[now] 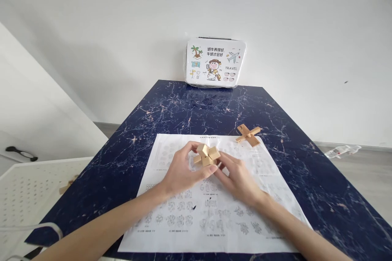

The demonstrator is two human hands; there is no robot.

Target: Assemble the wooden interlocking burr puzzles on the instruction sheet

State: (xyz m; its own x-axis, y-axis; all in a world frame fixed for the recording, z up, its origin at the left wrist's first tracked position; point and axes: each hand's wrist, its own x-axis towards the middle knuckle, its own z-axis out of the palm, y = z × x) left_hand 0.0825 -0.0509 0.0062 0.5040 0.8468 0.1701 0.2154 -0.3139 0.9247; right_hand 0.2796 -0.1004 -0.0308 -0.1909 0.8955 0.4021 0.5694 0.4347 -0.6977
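Between my two hands is a pale wooden interlocking puzzle (207,155), its block ends sticking out in several directions. My left hand (183,167) wraps it from the left, with the thumb along its near side and the fingers behind. From the right, my right hand (235,173) grips its lower right part with thumb and fingertips. Under both hands lies a white instruction sheet (196,242) printed with small diagrams. A second wooden puzzle piece group (248,135), cross-shaped and darker, rests at the sheet's far right corner, apart from my hands.
The sheet covers the near part of a dark blue marbled table (196,108). A white case with cartoon prints (216,63) leans on the wall at the back. Left of the table is a white perforated basket (21,191) with a wooden piece (65,187) in it.
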